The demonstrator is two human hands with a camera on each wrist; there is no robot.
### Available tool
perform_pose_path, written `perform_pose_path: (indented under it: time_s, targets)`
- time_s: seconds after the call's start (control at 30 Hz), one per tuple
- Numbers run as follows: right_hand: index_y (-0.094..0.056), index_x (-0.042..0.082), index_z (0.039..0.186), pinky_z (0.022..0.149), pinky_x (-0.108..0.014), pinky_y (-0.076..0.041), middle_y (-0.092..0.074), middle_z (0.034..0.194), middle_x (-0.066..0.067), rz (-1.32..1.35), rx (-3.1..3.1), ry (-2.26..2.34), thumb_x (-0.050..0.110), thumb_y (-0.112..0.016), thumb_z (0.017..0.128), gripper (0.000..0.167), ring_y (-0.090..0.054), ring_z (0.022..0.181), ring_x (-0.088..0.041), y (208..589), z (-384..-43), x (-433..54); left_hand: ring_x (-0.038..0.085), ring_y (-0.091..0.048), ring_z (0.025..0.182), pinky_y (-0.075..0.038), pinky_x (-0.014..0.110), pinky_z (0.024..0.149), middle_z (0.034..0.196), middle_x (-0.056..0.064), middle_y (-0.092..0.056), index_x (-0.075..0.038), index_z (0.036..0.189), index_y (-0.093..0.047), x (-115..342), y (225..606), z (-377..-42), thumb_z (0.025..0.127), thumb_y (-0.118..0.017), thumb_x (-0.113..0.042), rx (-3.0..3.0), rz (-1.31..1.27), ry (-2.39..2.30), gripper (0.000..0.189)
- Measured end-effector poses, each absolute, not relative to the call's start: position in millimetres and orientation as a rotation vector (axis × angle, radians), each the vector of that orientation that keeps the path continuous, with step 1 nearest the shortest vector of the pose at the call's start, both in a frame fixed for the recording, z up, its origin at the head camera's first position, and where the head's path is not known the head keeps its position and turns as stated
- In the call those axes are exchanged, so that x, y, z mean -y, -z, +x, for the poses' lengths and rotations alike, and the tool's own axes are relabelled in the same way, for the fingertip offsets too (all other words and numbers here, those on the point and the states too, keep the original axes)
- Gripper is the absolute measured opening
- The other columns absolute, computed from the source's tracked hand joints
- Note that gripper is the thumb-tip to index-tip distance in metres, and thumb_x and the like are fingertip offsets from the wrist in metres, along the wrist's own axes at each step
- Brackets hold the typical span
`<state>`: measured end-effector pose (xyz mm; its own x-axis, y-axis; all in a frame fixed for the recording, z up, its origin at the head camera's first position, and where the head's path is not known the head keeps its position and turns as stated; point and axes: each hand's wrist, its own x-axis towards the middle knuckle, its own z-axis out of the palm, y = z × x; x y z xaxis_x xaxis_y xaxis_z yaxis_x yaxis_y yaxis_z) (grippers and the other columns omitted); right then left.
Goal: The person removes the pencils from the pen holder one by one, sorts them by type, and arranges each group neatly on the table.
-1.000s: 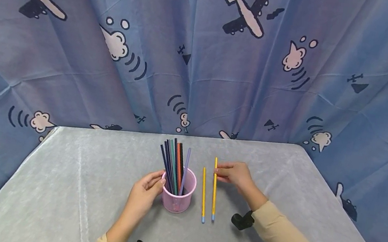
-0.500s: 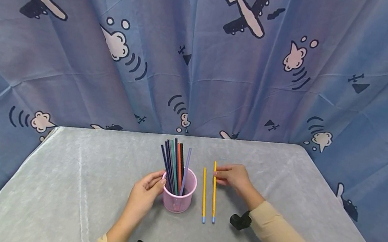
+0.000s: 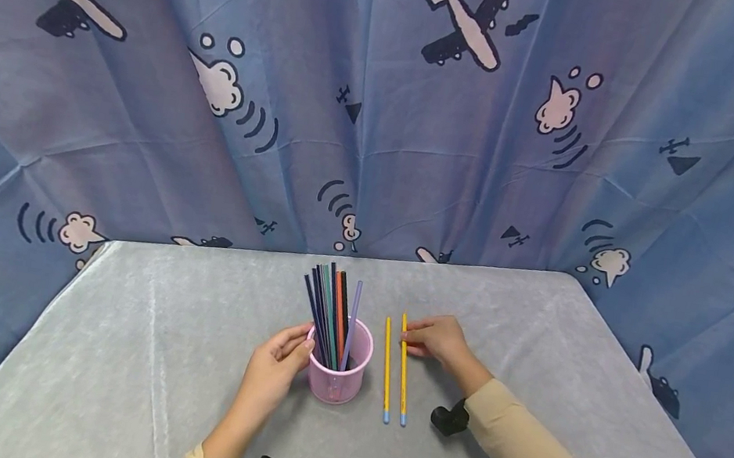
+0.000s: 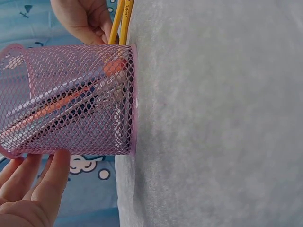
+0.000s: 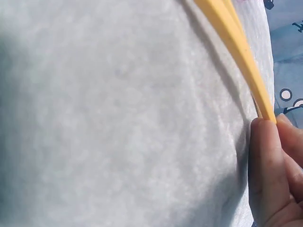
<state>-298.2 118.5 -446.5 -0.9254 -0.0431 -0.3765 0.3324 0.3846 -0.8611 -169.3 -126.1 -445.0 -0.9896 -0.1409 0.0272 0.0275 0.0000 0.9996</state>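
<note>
you are at what looks like a curtained-off recording station: a blue airplane-print curtain point(image 3: 425, 127) hangs behind your tabletop point(image 3: 67, 374) and along its sides, a pale grey fabric cover point(image 4: 227, 113) lies over it, and black wrist cameras point(image 3: 450, 418) sit by your sleeve cuffs point(image 3: 486, 405). whether home or lab, the curtain hides.

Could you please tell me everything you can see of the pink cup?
The pink cup is round, with see-through mesh walls between a smooth rim and a base band; it could be metal or plastic. It stands upright on the table, left of two yellow pencils. Slim sticks, dark, green, orange and purple, lean inside and rise above its rim. The left hand holds its left side near the rim.
</note>
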Motion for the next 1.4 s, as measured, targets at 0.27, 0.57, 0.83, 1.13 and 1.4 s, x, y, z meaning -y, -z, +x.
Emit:
perform_pose_path:
  time_s: [0.27,0.57,0.83,1.13,1.4]
  targets:
    - [-0.069,-0.007,0.112,0.063,-0.022,-0.062,-0.072,0.089,-0.01,0.34,-2.351,1.464,0.004,-0.074,0.087,0.028,-0.065,0.062,-0.006,448.1,-301.6,-115.1,0.03,-0.062,0.12,-0.058,0.019,0.09,0.133,0.027,-0.061,0.008,0.134,-0.056,126.1,445.9,-169.8,0.1,-0.058,-0.011,2.131,0.12,2.14,0.039]
    - [-0.07,-0.009,0.108,0.056,-0.018,-0.059,-0.069,0.076,-0.006,0.328,-2.421,1.394,0.001,-0.077,0.083,0.027,-0.062,0.053,-0.004,444.9,-302.4,-109.2,0.031,-0.062,0.121,-0.058,0.021,0.092,0.133,0.028,-0.061,0.009,0.134,-0.055,127.5,446.6,-170.1,0.1,-0.058,-0.011,2.125,0.106,2.147,0.039]
    - [-0.071,-0.009,0.101,0.053,-0.019,-0.058,-0.07,0.074,-0.007,0.308,-2.467,1.343,-0.001,-0.077,0.082,0.021,-0.06,0.051,-0.006,448.6,-307.3,-107.3,0.032,-0.062,0.12,-0.057,0.019,0.091,0.132,0.028,-0.061,0.009,0.134,-0.055,128.6,448.6,-171.6,0.1,-0.058,-0.01,2.118,0.093,2.134,0.039]
    - [-0.074,-0.007,0.098,0.056,-0.021,-0.059,-0.073,0.074,-0.008,0.247,-2.546,1.365,0.003,-0.078,0.081,0.021,-0.063,0.055,-0.006,444.0,-303.0,-110.1,0.033,-0.062,0.121,-0.058,0.025,0.094,0.132,0.029,-0.061,0.01,0.134,-0.054,128.0,448.3,-171.4,0.1,-0.058,-0.01,2.121,0.094,2.137,0.039]
    - [-0.07,-0.008,0.113,0.074,-0.028,-0.063,-0.074,0.106,-0.02,0.111,-2.53,1.473,0.007,-0.075,0.087,0.031,-0.068,0.073,-0.007,420.1,-293.9,-104.5,0.033,-0.062,0.119,-0.058,0.023,0.093,0.131,0.03,-0.061,0.011,0.133,-0.055,127.6,449.0,-172.6,0.1,-0.057,-0.008,2.104,0.095,2.144,0.038]
